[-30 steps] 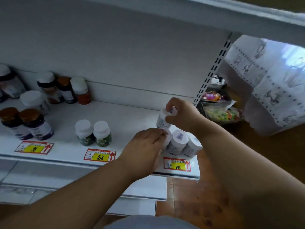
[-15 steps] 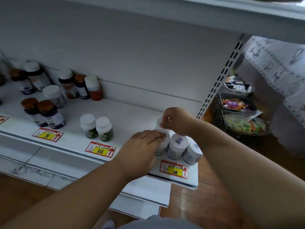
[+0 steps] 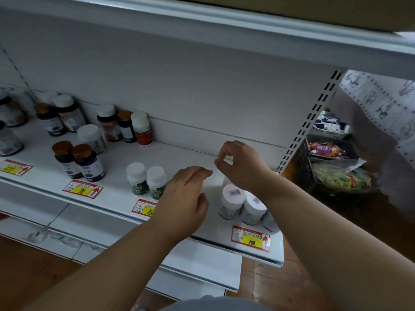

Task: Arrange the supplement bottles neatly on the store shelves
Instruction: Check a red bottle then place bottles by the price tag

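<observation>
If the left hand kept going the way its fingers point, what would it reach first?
The left hand points up and right across the bare shelf, toward the right hand. It would probably meet that hand first; depth is unclear, so it might pass beneath and reach the shelf's back panel.

Both forearms were seen bare to the frame's edge — no sleeve, watch or bracelet was worn on either. The left hand [image 3: 184, 198] and the right hand [image 3: 241, 166] were ungloved, and no rings could be made out. A grey garment [image 3: 215, 304] — only its upper edge — was shown at the bottom.
</observation>
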### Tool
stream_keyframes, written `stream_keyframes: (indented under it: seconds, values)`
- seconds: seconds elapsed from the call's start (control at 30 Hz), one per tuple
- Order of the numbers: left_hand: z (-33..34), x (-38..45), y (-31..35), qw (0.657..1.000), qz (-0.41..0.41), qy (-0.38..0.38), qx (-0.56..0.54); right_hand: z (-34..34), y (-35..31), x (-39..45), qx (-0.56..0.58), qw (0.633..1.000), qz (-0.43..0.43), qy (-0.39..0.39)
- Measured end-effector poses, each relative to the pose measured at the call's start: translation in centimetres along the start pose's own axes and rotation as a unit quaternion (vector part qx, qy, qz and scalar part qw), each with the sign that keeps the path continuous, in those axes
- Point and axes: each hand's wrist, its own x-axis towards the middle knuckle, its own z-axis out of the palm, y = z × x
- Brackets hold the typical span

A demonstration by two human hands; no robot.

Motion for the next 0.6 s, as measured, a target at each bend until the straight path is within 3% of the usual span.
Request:
stream_keyframes:
  seconds: [0.2,0.4,0.6]
  values:
    - [-5.0,-1.1,-5.7,0.993,-0.057,0.06,-0.084,3.9,-7.4,2.9,0.013,1.0,-0.019,0.009]
    - [-11.9,0.0,-15.2,0.996,-0.056,0.049,-0.055,10.1,-15.6,9.4,0.035,0.999,0.01,0.027]
    - [-15.5,0.9,-21.6,0.999,-0.039,0.026,-0.026,14.2,-18.4,16.4,0.013,0.993,0.113,0.037]
